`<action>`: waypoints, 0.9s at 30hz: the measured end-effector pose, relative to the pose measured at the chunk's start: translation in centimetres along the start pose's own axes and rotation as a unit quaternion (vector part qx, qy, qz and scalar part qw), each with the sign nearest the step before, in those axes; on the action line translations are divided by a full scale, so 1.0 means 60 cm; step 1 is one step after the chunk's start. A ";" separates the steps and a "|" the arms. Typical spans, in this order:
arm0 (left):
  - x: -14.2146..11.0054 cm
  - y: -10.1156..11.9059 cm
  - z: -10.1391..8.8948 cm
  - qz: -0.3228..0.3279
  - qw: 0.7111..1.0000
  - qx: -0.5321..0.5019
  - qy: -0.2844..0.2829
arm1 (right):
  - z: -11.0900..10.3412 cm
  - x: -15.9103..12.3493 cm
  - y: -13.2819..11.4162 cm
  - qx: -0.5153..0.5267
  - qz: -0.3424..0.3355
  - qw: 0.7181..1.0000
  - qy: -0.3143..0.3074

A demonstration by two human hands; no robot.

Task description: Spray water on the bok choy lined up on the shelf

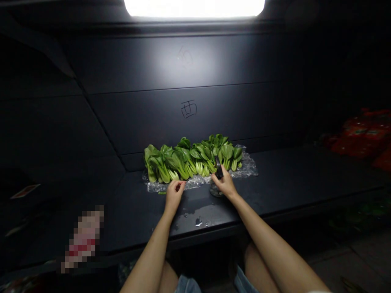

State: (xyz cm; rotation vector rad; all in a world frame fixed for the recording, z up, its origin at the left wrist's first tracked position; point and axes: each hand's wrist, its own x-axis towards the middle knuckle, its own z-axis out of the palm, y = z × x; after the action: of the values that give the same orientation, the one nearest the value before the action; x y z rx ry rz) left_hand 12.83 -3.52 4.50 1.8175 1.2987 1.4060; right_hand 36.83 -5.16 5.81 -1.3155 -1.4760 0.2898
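Note:
Heads of bok choy [183,160] lie in a row on crinkled clear plastic wrap [249,167] at the back of the dark shelf. My right hand [226,185] is closed around the black top of a small clear spray bottle [216,191], which stands in front of the greens. In front of the row's left half is my left hand [175,193], its fingers curled and pinched at the edge of the plastic. Whether anything is between those fingertips cannot be made out.
Wet drops [198,221] spot the dark shelf [293,179] near its front edge. Red bags [363,134] are piled at the right. A card [25,191] lies at the left, and a bright lamp [195,6] hangs overhead.

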 end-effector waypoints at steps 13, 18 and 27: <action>-0.007 0.005 -0.011 -0.001 0.999 0.021 0.027 | -0.031 -0.005 -0.018 -0.017 0.051 0.995 0.079; -0.014 0.008 -0.005 0.005 1.000 0.020 0.022 | -0.057 0.001 -0.006 -0.028 0.076 0.989 0.122; -0.016 0.000 -0.001 -0.003 0.999 0.028 0.034 | -0.096 0.004 -0.002 -0.081 0.099 0.984 0.121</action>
State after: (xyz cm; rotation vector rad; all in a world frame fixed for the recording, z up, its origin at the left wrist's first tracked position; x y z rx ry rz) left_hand 12.77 -4.36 4.06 1.8140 1.3899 1.4526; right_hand 41.44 -7.58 8.24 -1.5745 -1.1854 0.1332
